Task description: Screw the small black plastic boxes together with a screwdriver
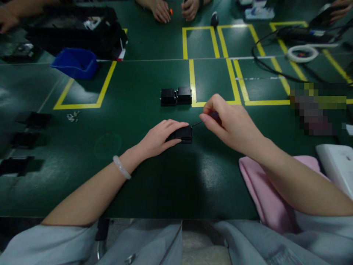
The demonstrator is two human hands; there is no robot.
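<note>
My left hand (pixel 158 138) lies over a small black block (pixel 184 134) on the green table (pixel 138 184), its fingers wrapped round the block and pressing it down. My right hand (pixel 227 123) pinches a thin dark tool (pixel 197 124) whose tip touches the block's upper right edge. Two more black blocks (pixel 176 96) stand side by side a little farther back, apart from both hands. A pale bangle sits on my left wrist.
Yellow tape outlines boxes on the table. A blue bin (pixel 75 62) and black trays (pixel 74 29) stand far left; black parts (pixel 24 140) line the left edge. Cables and a white tape roll (pixel 302 53) lie far right. Other people's hands (pixel 176 9) rest at the far edge. A pink cloth (pixel 264 191) lies by my right arm.
</note>
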